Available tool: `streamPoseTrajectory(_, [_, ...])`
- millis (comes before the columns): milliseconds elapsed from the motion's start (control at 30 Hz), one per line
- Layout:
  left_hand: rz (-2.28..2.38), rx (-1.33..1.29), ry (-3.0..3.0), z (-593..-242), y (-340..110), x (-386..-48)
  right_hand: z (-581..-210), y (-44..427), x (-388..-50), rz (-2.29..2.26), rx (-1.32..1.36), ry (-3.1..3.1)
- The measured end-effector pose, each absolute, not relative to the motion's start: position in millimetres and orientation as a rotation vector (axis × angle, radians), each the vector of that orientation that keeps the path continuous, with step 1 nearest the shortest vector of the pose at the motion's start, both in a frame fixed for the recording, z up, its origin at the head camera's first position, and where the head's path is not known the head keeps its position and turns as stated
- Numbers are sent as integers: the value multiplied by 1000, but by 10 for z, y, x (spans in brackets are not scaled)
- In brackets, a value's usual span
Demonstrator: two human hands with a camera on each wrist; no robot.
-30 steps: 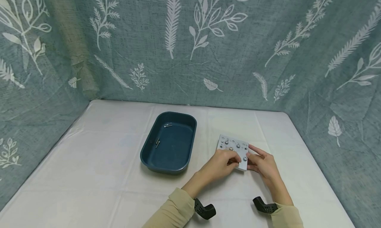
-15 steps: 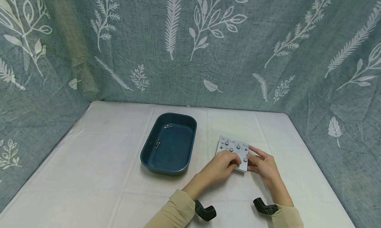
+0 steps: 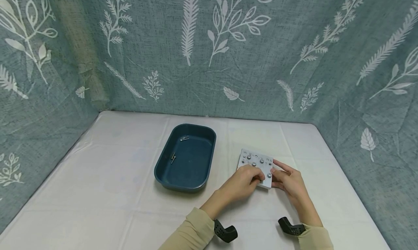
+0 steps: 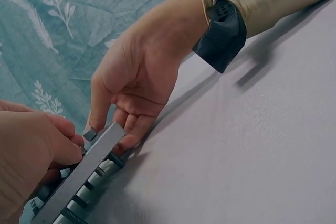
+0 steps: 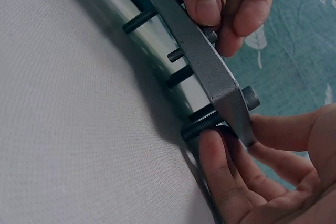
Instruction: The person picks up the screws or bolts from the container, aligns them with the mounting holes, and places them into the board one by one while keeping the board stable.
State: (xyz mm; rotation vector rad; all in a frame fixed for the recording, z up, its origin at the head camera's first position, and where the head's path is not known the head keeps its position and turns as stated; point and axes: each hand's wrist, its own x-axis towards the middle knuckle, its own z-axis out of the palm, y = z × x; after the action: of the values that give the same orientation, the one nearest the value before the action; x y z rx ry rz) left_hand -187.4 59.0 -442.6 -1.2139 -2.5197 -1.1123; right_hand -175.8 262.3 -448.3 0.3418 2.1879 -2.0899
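Observation:
A silver metal plate (image 3: pixel 266 167) with rows of holes is tilted slightly off the table at its near side. Several socket-head bolts (image 5: pixel 251 98) sit in it, and their black threaded ends (image 5: pixel 201 125) stick out underneath. My right hand (image 3: pixel 290 183) grips the plate's right edge, thumb on the top face and fingers beneath, beside one bolt's thread. My left hand (image 3: pixel 243 179) reaches over the near part of the plate. Its thumb and curled fingers pinch a bolt (image 5: pixel 211 35), whose head is partly hidden by the fingertips.
Left of the plate stands a dark blue tray (image 3: pixel 160 172) with a few loose bolts (image 3: pixel 173 157) inside. A white cloth (image 3: pixel 98 192) covers the table. Patterned green curtains (image 3: pixel 196 86) hang at the back and sides. Black wrist mounts (image 3: pixel 225 232) jut from both sleeves.
My left thumb and fingers have shifted slightly at the bolt. The plate, my right hand and the tray hold their places.

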Motion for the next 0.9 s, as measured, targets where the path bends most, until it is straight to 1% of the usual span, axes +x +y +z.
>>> streamPoseTrajectory(233, [-1160, -1175, -2545, -4324, 560, -1799, -4474, 2612, -1754, -2079, 346, 2177])
streamPoseTrajectory(467, [-1259, -1166, -2556, -3936, 335, -1626, -4438, 2617, -1749, -2063, 356, 2196])
streamPoseTrajectory(567, [-1272, -1125, -2577, -3774, 135, -1618, -4431, 2625, -1741, -2051, 360, 2198])
streamPoseTrajectory(667, [-1253, -1102, -2576, -3661, -147, -1722, -4432, 2630, -1732, -2046, 382, 2186])
streamPoseTrajectory(800, [-1223, -1112, -2612, -3611, -640, -1945, -4428, 2630, -1731, -2040, 392, 2174])
streamPoseTrajectory(900, [-1213, -1133, -2701, -3646, -989, -2106, -4420, 2630, -1739, -2048, 384, 2173])
